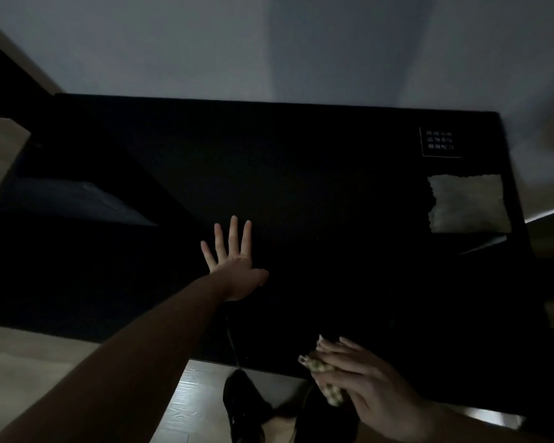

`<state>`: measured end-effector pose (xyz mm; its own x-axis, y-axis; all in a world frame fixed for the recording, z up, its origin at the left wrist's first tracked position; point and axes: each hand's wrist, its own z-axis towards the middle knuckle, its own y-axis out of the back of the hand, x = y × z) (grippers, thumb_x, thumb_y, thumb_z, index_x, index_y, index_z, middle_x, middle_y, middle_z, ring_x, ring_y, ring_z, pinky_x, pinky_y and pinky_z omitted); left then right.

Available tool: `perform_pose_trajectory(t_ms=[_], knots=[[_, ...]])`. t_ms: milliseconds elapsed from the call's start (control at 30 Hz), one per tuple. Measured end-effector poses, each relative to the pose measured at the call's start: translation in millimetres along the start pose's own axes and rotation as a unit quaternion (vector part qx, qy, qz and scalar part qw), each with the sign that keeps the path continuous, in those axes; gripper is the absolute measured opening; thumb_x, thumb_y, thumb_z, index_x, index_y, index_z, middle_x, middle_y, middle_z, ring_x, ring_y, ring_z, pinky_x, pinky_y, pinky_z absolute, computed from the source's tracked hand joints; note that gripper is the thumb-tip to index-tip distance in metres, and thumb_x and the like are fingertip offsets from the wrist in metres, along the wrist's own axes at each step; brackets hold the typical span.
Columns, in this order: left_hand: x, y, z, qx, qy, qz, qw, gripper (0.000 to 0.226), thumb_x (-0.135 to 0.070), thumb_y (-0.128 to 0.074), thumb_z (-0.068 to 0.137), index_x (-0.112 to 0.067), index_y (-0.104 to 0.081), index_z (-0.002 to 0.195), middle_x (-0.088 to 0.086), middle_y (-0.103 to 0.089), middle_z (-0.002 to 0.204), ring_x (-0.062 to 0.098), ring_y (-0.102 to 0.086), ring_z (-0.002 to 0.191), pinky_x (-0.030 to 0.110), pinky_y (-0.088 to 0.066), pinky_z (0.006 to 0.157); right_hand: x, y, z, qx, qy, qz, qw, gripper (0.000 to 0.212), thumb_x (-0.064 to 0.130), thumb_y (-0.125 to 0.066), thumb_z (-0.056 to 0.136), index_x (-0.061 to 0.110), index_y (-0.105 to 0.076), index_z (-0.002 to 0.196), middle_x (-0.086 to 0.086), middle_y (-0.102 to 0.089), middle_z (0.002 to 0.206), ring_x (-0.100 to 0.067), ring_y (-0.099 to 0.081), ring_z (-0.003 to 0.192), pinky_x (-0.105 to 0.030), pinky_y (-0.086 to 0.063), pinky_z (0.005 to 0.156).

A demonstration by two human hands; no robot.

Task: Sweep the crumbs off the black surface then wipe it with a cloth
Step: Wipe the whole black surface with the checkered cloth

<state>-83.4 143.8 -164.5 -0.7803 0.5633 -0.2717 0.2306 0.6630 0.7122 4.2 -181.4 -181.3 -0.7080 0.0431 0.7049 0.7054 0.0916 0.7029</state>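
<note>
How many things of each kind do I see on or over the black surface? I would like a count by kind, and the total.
Bare hands: 2, the left hand flat on the black surface, the right hand gripping a crumpled patterned cloth.
Cloths: 2, that crumpled one and a pale flat cloth lying at the right edge.
Printed labels: 1, a small black label with white text.
Total: 5

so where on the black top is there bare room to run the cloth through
Widest bare stretch of the black surface: between the flat left hand and the pale rectangular patch at the right edge. The far strip up to the small white-lettered label looks bare. The near edge is crowded by the right hand holding a crumpled patterned cloth.
</note>
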Motion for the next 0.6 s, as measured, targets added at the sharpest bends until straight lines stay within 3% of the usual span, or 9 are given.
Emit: perform_pose_trajectory(t_ms=[100,133,233,333,433,600], knots=[[1,0,1,-0.003,0.003,0.01,1.0,0.117,-0.05,-0.057,0.078,-0.037,0.035,0.15,-0.005,0.05,0.154,0.03,0.048,0.14,0.063,0.026,0.114,-10,21,17,-0.073,-0.048,0.039,0.995,0.064,-0.005,-0.055,0.093,0.041,-0.062,0.137,0.034,-0.039,0.154,0.007,-0.039,0.143,-0.017,-0.037,0.114],[1,0,2,-0.003,0.002,0.011,1.0,0.118,-0.05,-0.057,0.078,-0.038,0.035,0.149,-0.005,0.05,0.154,0.03,0.049,0.139,0.062,0.026,0.114,-18,34,35,-0.104,-0.063,0.051,0.991,0.068,-0.011,-0.053,0.092,0.038,-0.063,0.137,0.032,-0.044,0.152,0.006,-0.044,0.141,-0.02,-0.041,0.113],[2,-4,2,-0.011,-0.003,0.009,1.0,0.118,-0.051,-0.056,0.076,-0.037,0.035,0.15,-0.005,0.051,0.153,0.03,0.05,0.138,0.063,0.026,0.114,-45,80,117,-0.181,-0.079,0.06,0.979,0.053,-0.001,-0.042,0.096,0.021,-0.064,0.139,0.006,-0.051,0.154,-0.013,-0.049,0.142,-0.035,-0.04,0.119],[4,-4,4,-0.02,-0.007,0.017,1.0,0.118,-0.054,-0.054,0.075,-0.035,0.033,0.152,-0.005,0.05,0.154,0.031,0.048,0.14,0.063,0.025,0.115,-58,124,215,-0.213,-0.149,0.016,0.966,0.051,0.004,-0.045,0.101,0.026,-0.056,0.146,0.0,-0.042,0.161,-0.016,-0.038,0.149,-0.037,-0.034,0.122],[7,-3,6,-0.007,-0.019,0.024,1.0,0.118,-0.058,-0.053,0.075,-0.036,0.035,0.15,-0.004,0.051,0.153,0.032,0.049,0.139,0.062,0.026,0.113,-60,143,303,-0.198,-0.163,-0.013,0.966,0.053,0.003,-0.043,0.105,0.027,-0.047,0.152,0.004,-0.034,0.165,-0.016,-0.025,0.155,-0.033,-0.022,0.127],[10,-5,9,-0.007,-0.029,0.023,0.999,0.12,-0.061,-0.051,0.073,-0.035,0.037,0.149,-0.005,0.053,0.151,0.031,0.053,0.135,0.06,0.03,0.111,-59,126,381,-0.075,-0.124,-0.09,0.985,0.07,-0.01,-0.048,0.094,0.027,-0.045,0.153,0.004,-0.034,0.165,-0.021,-0.021,0.157,-0.042,-0.014,0.129]])
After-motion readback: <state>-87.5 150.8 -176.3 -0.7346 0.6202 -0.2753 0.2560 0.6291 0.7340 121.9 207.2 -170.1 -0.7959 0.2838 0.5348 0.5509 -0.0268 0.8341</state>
